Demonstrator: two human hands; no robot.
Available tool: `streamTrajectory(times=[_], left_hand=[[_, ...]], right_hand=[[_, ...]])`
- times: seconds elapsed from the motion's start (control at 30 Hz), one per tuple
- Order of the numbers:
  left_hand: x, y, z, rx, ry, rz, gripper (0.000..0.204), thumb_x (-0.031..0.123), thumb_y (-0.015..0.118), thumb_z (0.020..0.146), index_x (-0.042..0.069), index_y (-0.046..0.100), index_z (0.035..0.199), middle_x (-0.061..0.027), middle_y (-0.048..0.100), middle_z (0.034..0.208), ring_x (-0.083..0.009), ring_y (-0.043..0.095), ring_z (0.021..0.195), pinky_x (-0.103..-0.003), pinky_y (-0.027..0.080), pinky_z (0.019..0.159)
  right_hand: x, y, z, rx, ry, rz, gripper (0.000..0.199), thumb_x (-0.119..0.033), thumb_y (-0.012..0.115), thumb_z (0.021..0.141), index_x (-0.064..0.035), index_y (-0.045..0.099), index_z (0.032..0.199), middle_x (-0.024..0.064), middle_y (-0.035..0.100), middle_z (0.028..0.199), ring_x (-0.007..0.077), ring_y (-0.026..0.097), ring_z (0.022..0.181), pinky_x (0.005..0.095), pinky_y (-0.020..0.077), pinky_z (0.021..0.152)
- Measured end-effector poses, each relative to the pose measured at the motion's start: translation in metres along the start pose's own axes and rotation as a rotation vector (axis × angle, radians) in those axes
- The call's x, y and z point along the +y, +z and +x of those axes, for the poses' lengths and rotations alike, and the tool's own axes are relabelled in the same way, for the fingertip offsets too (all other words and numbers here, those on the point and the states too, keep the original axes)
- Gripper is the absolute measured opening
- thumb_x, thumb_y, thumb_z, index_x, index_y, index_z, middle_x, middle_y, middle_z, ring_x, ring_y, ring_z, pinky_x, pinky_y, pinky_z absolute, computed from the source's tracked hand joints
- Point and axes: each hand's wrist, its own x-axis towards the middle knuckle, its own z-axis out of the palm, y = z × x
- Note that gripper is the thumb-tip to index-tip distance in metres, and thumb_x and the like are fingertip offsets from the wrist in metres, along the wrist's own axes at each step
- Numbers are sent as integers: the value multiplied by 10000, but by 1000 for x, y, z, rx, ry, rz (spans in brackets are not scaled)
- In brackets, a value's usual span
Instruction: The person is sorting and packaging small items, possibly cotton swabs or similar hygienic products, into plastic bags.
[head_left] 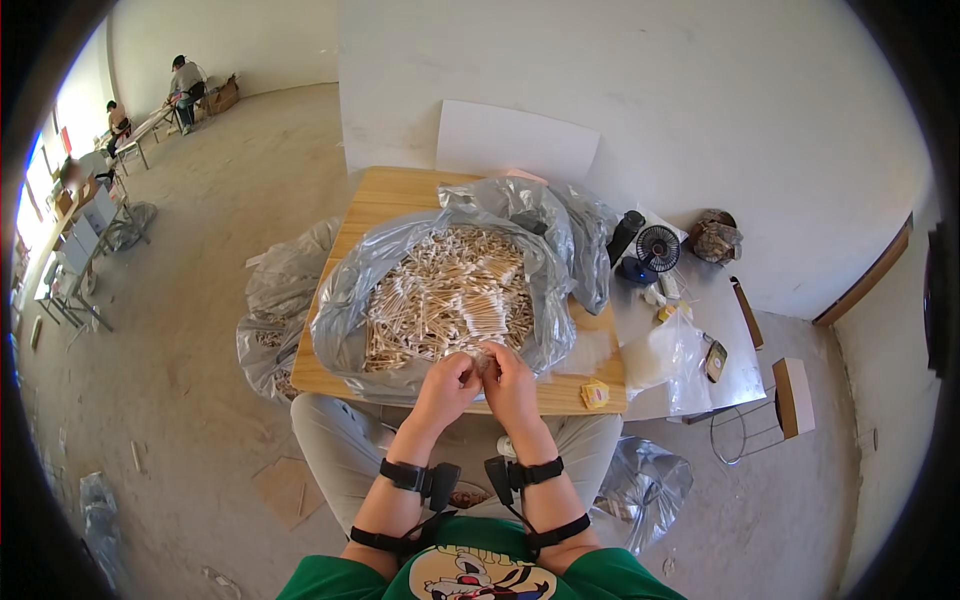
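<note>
Our left hand and right hand meet at the near edge of the table, fingers curled and pinching a small clear bag between them. Just beyond our fingertips lies the heap of cotton swabs, filling an open grey plastic bag. Well to our right a small fan stands on a white table.

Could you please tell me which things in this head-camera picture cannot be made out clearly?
- Head view: what the left hand and right hand pinch together; the fingers cover it.
- Single cotton swabs: too small.
- Grey bags on the floor: contents partly hidden by the table.
</note>
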Motion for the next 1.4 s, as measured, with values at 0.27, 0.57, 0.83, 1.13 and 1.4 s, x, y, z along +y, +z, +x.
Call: streamTrajectory(times=[0.27,0.57,0.83,1.13,1.4], left_hand=[[-7,-3,-2,-100,-77,-53,59,22,580,756,3,525,744,-73,547,681,-161,528,629,-286,418,567],[-28,4,8,279,-136,-415,256,158,648,834,-6,537,997,-42,572,834,-101,525,775,-239,433,639],[-22,-3,11,284,-28,-173,166,65,683,774,2,612,910,-51,591,784,-139,560,705,-251,454,624],[-21,4,8,219,25,-32,198,10,717,697,15,628,874,-58,593,757,-154,580,687,-255,464,620],[-27,15,4,99,-395,-658,155,51,661,813,19,601,952,-4,606,820,-58,541,746,-208,444,677]], right_hand=[[11,2,1,52,65,-21,209,28,540,784,-36,607,972,167,623,831,358,599,750,379,489,652],[27,5,4,265,622,1000,133,52,530,801,18,569,924,32,607,808,113,580,682,255,471,596],[30,1,4,153,227,372,169,3,571,807,-8,583,975,43,600,878,92,531,785,200,413,713],[27,18,4,65,366,579,76,-73,607,856,2,615,865,-7,588,726,63,500,641,209,422,614],[28,20,1,220,527,1180,88,-63,610,855,-22,571,788,77,636,800,127,587,752,247,458,720]])
